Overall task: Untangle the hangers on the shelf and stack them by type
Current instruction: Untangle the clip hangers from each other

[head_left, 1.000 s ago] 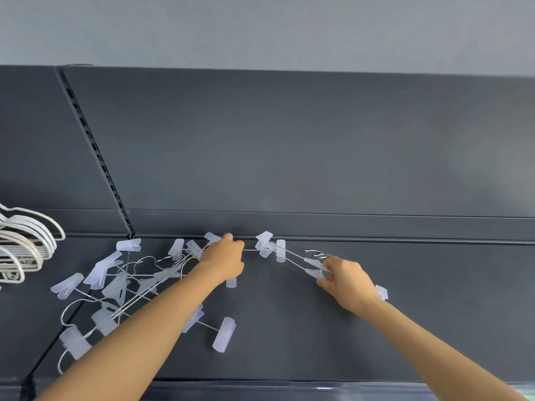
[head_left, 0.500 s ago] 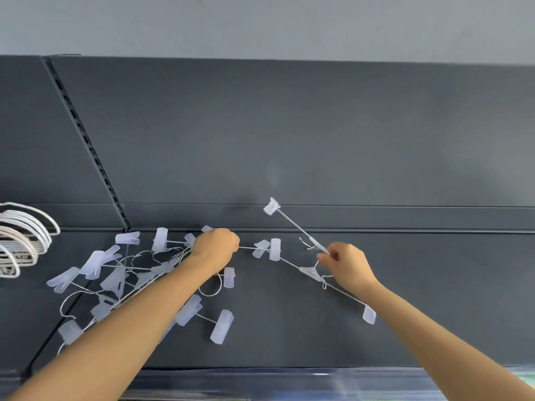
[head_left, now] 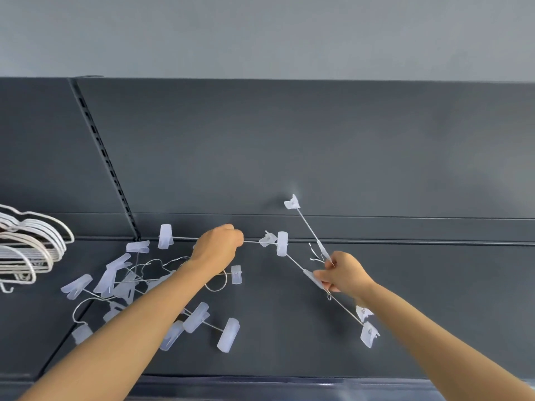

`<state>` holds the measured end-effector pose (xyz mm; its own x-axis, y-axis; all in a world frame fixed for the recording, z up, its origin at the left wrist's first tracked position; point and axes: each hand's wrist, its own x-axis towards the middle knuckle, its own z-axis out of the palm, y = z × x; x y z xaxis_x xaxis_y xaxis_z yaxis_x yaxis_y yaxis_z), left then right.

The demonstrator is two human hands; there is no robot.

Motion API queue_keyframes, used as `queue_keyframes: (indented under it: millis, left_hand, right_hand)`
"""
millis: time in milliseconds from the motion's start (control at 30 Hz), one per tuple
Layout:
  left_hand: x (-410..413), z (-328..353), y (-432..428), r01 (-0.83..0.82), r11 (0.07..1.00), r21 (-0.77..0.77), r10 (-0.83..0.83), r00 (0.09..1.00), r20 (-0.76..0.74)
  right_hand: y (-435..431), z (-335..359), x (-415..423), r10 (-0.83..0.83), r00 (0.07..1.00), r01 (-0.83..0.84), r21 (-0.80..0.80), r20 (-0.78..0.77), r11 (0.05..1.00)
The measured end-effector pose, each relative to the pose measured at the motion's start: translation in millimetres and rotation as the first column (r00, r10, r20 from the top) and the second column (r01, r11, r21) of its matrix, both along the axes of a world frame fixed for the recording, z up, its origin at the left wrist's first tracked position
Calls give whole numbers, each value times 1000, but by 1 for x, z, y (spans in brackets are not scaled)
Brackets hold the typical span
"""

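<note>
A tangle of wire clip hangers (head_left: 127,282) with translucent white clips lies on the dark shelf (head_left: 289,337) at left of centre. My left hand (head_left: 217,247) is closed on the horizontal bar of one clip hanger (head_left: 220,240) near the back edge. My right hand (head_left: 341,273) grips the middles of two more clip hangers: one (head_left: 307,224) tilts up toward the back panel, the other (head_left: 344,308) slopes down toward me. A stack of white curved hangers (head_left: 29,250) sits at the far left.
A dark back panel (head_left: 318,146) rises behind the shelf, with a slotted upright (head_left: 107,163) at left. The shelf's front lip (head_left: 289,383) runs along the bottom. Bare shelf surface lies to the right of my right hand.
My right hand has lifted its hangers, and one now tilts higher against the back panel. The lower clip ends have swung toward me. My left hand has stayed on its bar.
</note>
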<state>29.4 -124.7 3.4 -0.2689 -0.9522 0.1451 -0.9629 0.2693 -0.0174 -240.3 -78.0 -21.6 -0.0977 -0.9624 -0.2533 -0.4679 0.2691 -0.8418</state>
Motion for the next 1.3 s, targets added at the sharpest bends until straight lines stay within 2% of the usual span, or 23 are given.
queue_keyframes:
  millis: [233, 300, 433, 567, 767, 833, 900, 1067, 1200, 1300]
  left_hand:
    - [-2, 16, -1, 28, 994, -109, -38, 995, -94]
    - [-4, 20, -1, 34, 992, -119, -46, 994, -101]
    - [-14, 31, 2, 21, 990, -136, -38, 992, -122]
    - [-25, 35, 3, 20, 995, -98, -49, 950, -309]
    - [-41, 38, 5, 14, 996, -90, -69, 759, -648]
    - [-44, 38, 5, -27, 1000, -12, 8, 631, -776]
    - [-50, 35, 7, -48, 991, 124, 131, 500, -856]
    - [-73, 6, 20, 5, 926, 378, 347, 390, -853]
    - [-89, -13, 25, 27, 867, 497, 470, 285, -835]
    - [-94, -22, 25, 37, 832, 554, 536, 207, -819]
  right_hand:
    - [3, 13, 0, 9, 939, -37, 74, 344, 997]
    - [3, 16, 3, -7, 935, -8, 39, 354, 999]
    - [3, 23, 7, -52, 959, 66, -41, 279, 997]
    - [3, 25, 7, -87, 956, 114, -80, 279, 990]
    - [10, 22, 8, -93, 958, 131, -127, 270, 983]
    - [14, 18, 3, -118, 975, 147, -152, 186, 977]
    - [19, 12, -5, -148, 989, 151, -164, 30, 975]
    - [35, -5, -21, -185, 982, 182, -76, -34, 980]
    - [42, -16, -28, -214, 975, 212, -31, -56, 977]
    - [41, -20, -28, -229, 973, 229, 13, -14, 973]
